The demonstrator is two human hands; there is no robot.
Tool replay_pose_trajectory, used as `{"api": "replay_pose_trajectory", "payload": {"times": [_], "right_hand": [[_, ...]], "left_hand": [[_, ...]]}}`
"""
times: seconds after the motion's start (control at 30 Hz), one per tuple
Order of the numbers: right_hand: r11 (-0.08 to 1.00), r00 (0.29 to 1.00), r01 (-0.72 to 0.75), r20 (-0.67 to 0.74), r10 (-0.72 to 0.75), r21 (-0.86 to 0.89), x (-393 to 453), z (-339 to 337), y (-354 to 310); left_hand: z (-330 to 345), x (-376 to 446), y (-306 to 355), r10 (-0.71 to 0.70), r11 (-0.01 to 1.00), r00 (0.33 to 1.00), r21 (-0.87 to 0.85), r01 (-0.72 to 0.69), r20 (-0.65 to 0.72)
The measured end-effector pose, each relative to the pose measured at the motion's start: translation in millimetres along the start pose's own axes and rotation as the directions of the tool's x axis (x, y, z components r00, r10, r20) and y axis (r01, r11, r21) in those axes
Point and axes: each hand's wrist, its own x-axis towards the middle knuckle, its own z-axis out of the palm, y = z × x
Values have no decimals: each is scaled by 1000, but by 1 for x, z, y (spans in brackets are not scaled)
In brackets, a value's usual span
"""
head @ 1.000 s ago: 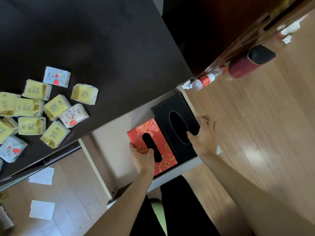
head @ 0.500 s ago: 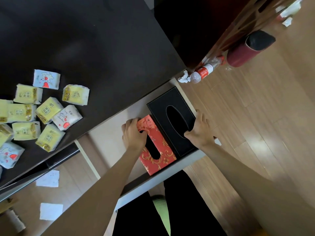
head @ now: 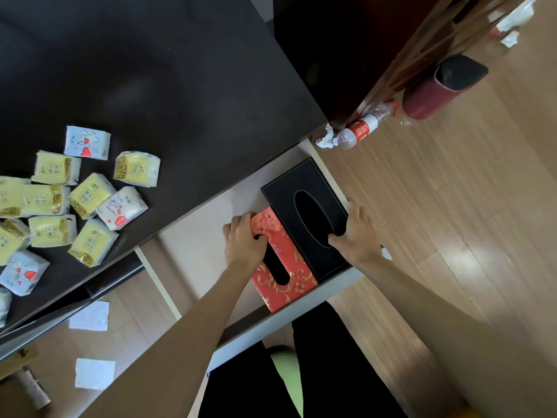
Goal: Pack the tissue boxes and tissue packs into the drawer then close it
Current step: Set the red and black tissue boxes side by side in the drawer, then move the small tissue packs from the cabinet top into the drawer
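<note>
An open drawer (head: 199, 242) with a pale bottom sticks out from under the dark desk. Two tissue boxes lie in it side by side: a red box with gold flowers (head: 284, 267) and a black box (head: 304, 188) to its right. My left hand (head: 242, 239) grips the far end of the red box. The near right edge of the black box is under my right hand (head: 355, 233). Several tissue packs (head: 90, 194), yellow ones and white ones with red hearts, lie scattered on the desk at the left.
The dark desk top (head: 168, 86) fills the upper left. A plastic bottle (head: 361, 128), crumpled tissue and a dark red bin (head: 434, 92) lie on the wooden floor at the right. Paper squares (head: 93, 372) lie on the floor below the desk.
My left hand moved from the near end of the red box to its far end. The red box shifted and now sits snug against the black box.
</note>
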Motion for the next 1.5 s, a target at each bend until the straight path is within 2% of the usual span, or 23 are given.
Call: {"api": "replay_pose_trajectory", "payload": {"times": [0.13,0.23,0.33,0.4,0.47,0.53,0.7,0.87,0.97,1.1,1.23,1.37,1.5], "right_hand": [[997,997,27,-73,-22,70,-5,-3,-13],[975,971,152,-208,-117,163,-10,-2,-36],[921,931,305,-279,-234,244,-16,3,-74],[886,926,359,-231,-299,293,-18,10,-104],[865,938,345,-93,-335,363,-19,18,-137],[855,919,362,12,-394,372,-20,31,-172],[813,836,494,91,-542,308,-23,67,-261],[794,804,595,-78,-590,125,-9,99,-338],[794,795,606,-77,-602,54,3,116,-372],[712,714,700,24,-700,-47,3,142,-406],[603,658,747,186,-729,-279,0,164,-425],[548,688,692,199,-698,-469,-1,168,-432],[533,702,665,196,-684,-522,-2,168,-437]], "left_hand": [[-10,4,-4,12,995,997,-99,-5,77],[-26,0,-9,48,973,989,-232,-14,139],[-48,-9,-21,70,928,989,-373,-15,133],[-68,-15,-34,73,903,992,-429,-24,99],[-88,-19,-51,64,887,997,-460,-36,46],[-109,-24,-72,10,868,1000,-496,-15,-13],[-177,-28,-132,-143,820,974,-572,18,-174],[-250,-7,-193,-330,841,872,-533,97,-362],[-275,13,-223,-356,888,842,-427,169,-406],[-285,30,-245,-308,946,884,-210,246,-352],[-276,39,-256,-170,983,933,9,182,-317],[-274,46,-265,-111,990,926,44,136,-361],[-274,46,-264,-121,993,913,-36,117,-389]]}}
